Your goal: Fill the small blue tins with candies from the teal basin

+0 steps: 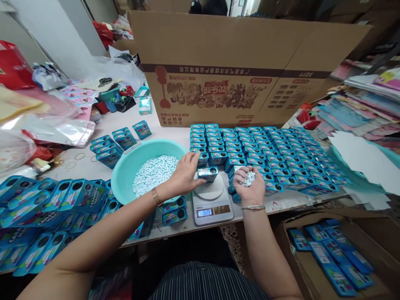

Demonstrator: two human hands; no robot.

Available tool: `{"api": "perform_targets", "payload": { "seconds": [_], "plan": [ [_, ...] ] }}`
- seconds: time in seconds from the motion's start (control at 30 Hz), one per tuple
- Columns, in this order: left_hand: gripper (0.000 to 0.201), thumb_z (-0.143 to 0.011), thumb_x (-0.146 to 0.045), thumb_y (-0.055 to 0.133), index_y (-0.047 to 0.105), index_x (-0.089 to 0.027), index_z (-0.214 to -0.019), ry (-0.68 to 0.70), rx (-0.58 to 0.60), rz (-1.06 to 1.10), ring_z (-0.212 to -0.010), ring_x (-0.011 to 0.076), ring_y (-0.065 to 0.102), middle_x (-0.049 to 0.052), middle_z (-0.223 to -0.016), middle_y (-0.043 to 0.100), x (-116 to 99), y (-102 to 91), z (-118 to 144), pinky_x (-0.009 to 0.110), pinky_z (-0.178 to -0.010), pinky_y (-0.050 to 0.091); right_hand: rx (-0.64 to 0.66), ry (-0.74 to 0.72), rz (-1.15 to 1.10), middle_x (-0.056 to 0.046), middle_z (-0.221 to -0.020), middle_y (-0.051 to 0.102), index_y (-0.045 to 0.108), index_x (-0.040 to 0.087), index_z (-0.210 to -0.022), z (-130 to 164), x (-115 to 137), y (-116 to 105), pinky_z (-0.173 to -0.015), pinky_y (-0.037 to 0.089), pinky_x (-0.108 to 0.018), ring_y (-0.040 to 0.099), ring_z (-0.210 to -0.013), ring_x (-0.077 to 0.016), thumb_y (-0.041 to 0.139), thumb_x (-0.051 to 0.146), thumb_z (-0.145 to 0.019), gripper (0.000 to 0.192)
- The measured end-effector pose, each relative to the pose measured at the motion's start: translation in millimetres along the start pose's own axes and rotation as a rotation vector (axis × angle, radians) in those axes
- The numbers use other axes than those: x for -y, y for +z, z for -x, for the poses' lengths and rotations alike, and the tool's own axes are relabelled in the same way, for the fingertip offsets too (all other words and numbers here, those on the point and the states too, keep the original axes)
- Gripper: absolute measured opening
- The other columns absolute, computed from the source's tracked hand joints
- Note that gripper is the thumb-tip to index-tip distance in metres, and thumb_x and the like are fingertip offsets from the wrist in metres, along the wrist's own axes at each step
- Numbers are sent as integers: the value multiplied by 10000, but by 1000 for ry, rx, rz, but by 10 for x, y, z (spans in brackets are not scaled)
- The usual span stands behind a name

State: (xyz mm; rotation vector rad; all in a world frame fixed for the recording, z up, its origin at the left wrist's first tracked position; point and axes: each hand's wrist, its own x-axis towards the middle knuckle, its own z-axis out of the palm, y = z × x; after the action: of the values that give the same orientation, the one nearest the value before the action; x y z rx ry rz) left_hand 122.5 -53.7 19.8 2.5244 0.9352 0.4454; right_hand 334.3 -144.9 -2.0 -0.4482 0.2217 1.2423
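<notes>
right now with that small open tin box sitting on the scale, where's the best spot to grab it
Probably pinch the small blue open tin box across its two long side walls, coming from above and the left, where the left hand already touches it. It sits flat on the white digital scale, open top up, so a level side grip avoids tipping. The right hand is full of white tablets.

Tin (208, 173) on scale (211, 203), basin (125, 173) to its left, rows of tins (265, 152) behind and right.
</notes>
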Motion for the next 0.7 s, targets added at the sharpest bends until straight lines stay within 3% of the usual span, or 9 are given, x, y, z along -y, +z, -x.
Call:
{"api": "perform_targets", "payload": {
  "seconds": [0.2, 0.37, 0.47, 0.6, 0.7],
  "plan": [
    [823, -726, -335, 751, 324, -156, -1407, -27, 82, -101, -1311, 362, 394, 188, -1384, 438, -104, 124, -85, 510, -1081, 354, -5, -4, -1, 42, -587, 455, 467, 209, -701, -17, 7, 6, -322, 292, -150, 407, -427, -74, 351, 282, -956, 290],
    [582, -744, -296, 740, 489, -150, -1249, 1, 156, -270, -1240, 378, 456, 170, -1223, 593, -103, 324, -160, 614, -1085, 261, -45, 38, -38, 33, -591, 482, 469, 206, -691, -16, -23, 23, -352, 355, -151, 450, -448, -79, 328, 301, -965, 322],
    [401, -796, -252, 675, 540, -158, -1162, 13, 169, -315, -1133, 334, 541, 135, -1088, 663, -50, 412, -198, 590, -1093, 258, -109, 36, -47, 27, -600, 518, 476, 200, -690, -24, -72, 25, -409, 430, -154, 527, -506, -84, 345, 301, -964, 320],
    [328, -811, -210, 631, 562, -174, -1131, 20, 146, -307, -1106, 309, 571, 109, -1060, 685, 5, 447, -218, 567, -1112, 253, -199, -55, -6, 25, -596, 567, 500, 198, -682, -44, -125, 15, -539, 549, -226, 601, -567, -104, 413, 271, -941, 283],
    [335, -780, -194, 647, 591, -182, -1111, 13, 126, -191, -1054, 292, 601, 92, -1031, 675, -5, 407, -204, 505, -1053, 368, -243, -80, 11, 18, -611, 607, 499, 196, -667, -54, -147, 7, -654, 595, -307, 653, -622, -123, 421, 246, -935, 283]
  ]
}}
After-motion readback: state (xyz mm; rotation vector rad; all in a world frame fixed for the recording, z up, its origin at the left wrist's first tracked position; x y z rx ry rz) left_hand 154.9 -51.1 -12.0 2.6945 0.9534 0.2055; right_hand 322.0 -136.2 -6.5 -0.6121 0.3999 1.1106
